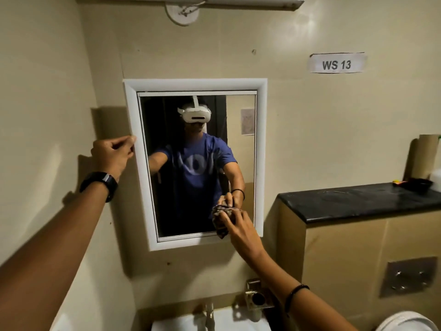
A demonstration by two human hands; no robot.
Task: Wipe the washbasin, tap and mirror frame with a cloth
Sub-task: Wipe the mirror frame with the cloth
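Mirror frame (pixel 143 177): white, fixed to the beige wall above the washbasin (pixel 229 323), and this is where the action is, down at the lower right corner
Head view, cloth (pixel 220 219): dark, patterned, bunched into a wad, pressed where the glass meets the bottom rail of the frame
Right hand (pixel 241 229): fingers curled tight round the cloth, closed on it, knuckles up
Left hand (pixel 113 152): loosely fisted, holding nothing, fingertips pinched on the left edge of the frame, steadying it by the look of things
Tap (pixel 209 314): straight below the mirror, at the back of the basin, nobody near it
How to do it well: I'd say keep the wad flat along the rail and run it corner to corner, push into the groove beside the glass, and leave that bracing hand where it is so the frame does not rock
Watch out: a loose cloth tail could smear the mirror glass
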